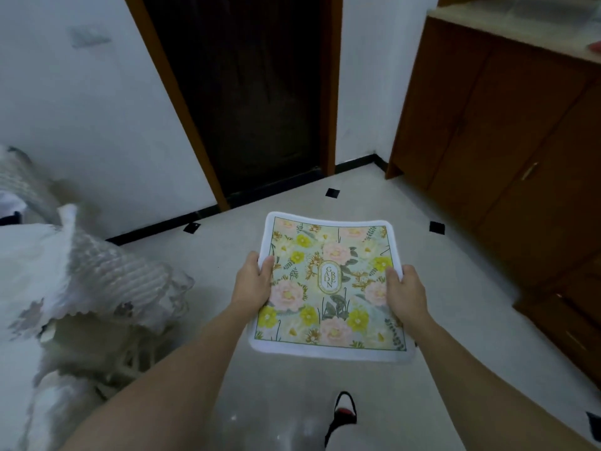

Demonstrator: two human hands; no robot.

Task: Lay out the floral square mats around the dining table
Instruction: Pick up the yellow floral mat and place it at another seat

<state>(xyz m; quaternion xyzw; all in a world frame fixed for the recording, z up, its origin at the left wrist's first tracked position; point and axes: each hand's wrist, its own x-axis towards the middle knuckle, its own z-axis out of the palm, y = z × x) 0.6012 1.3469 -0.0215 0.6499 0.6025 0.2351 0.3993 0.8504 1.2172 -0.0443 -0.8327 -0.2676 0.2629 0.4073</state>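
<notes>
We hold the square flowery mat with a white edge [328, 288] up over the pale floor [471, 320]. Our left hand [253, 281] grips its left side, our right hand [406, 291] its right.

Fingers: those of left hand [255, 281] and right hand [406, 291] hidden under floral mat [328, 288]; thumbs alone show.
Draped bundle [65, 288]: blurred, cut by left edge; possibly a covered chair.
Pink item [596, 46]: at counter [507, 27] front edge, cut by right edge; unidentifiable.
</notes>
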